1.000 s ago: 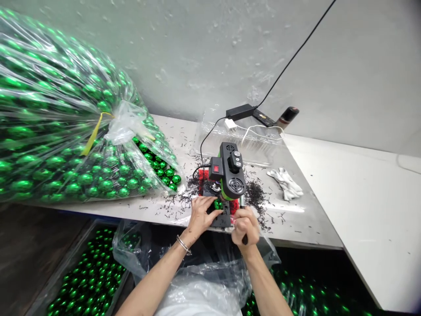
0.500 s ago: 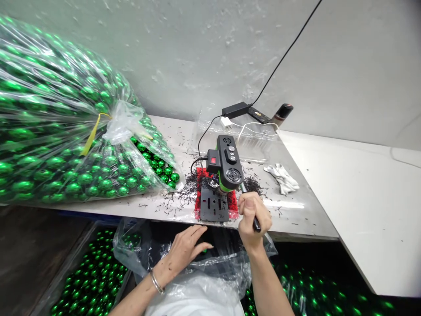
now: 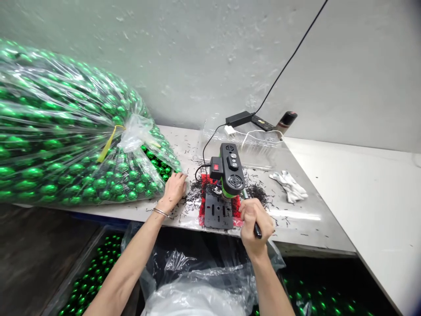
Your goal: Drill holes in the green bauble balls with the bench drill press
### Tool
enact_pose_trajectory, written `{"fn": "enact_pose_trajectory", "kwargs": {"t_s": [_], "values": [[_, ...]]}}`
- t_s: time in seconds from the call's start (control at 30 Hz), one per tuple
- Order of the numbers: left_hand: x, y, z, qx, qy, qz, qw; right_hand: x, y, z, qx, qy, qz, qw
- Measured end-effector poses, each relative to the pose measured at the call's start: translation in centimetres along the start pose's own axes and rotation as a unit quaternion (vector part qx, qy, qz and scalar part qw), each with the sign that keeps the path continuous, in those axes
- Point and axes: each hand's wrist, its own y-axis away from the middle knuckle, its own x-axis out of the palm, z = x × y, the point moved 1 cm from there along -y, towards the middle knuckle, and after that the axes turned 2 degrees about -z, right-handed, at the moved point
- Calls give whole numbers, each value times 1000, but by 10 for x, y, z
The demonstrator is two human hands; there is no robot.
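Note:
My right hand (image 3: pixel 256 221) is wrapped round the black handle of the lever (image 3: pixel 257 230) on a small black and green press machine (image 3: pixel 232 169). My left hand (image 3: pixel 176 186) is at the opening of a large clear bag of shiny green balls (image 3: pixel 82 171); its fingertips are partly hidden against the balls, and I cannot make out whether they hold one. Below the machine's head lies a slotted black base plate (image 3: pixel 218 210) on a red mat (image 3: pixel 203 208). Small black bits (image 3: pixel 258 192) are scattered on both sides of it.
White gloves (image 3: pixel 290 186) lie to the right on the metal-coloured table (image 3: pixel 309 226). Behind the machine are a clear plastic tray (image 3: pixel 259 151), a black power adapter (image 3: pixel 239 118) and a dark-capped bottle (image 3: pixel 287 122). More green balls (image 3: pixel 95 267) fill a container below left.
My left hand has moved up and left from in front of the table edge to the bag's opening. My right hand stays on the lever. The view has shifted slightly.

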Motion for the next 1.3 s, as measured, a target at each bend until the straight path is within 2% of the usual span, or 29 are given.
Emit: {"fn": "enact_pose_trajectory", "kwargs": {"t_s": [0.23,0.33,0.4,0.43,0.47,0.5,0.57,0.63,0.67,0.7,0.77,0.8,0.87,0.93,1.0,1.13,1.2,1.3], "values": [[-5,5,-1,-11,-3,58,998,0,2,-2,-12,-6,2,1000],[-13,3,2,-38,36,34,998,-1,2,-1,-10,-1,13,1000],[-22,4,7,-108,156,-7,982,-1,2,0,-14,4,17,1000],[-28,6,9,-158,249,-26,955,-1,2,0,-17,5,18,1000],[-33,8,11,-209,353,-39,911,-1,1,0,-18,7,18,1000],[-37,12,11,-252,456,-44,853,-1,1,0,-19,8,17,1000],[-44,22,7,-308,630,-33,712,-1,1,0,-18,10,16,1000],[-47,33,-3,-331,735,-4,592,-1,2,0,-17,12,14,1000],[-45,39,-9,-336,765,14,549,-1,2,0,-17,12,14,1000],[-43,44,-17,-339,785,30,518,-1,3,0,-17,13,14,1000],[-32,52,-33,-340,802,52,489,-2,4,0,-15,14,15,1000],[-25,55,-42,-339,801,60,489,-2,4,0,-13,16,17,1000],[-8,59,-59,-338,780,70,522,-2,4,0,-12,18,18,1000],[8,60,-74,-324,737,71,589,-3,4,0,-10,24,23,999],[21,60,-87,-288,680,58,672,-3,5,0,-5,26,28,999],[29,60,-100,-178,528,17,830,-4,6,0,-3,27,33,999],[27,63,-104,-124,448,3,885,-4,7,-1,-8,29,34,999],[22,66,-108,-43,370,-17,928,-4,8,-2,-12,33,33,999]]}}
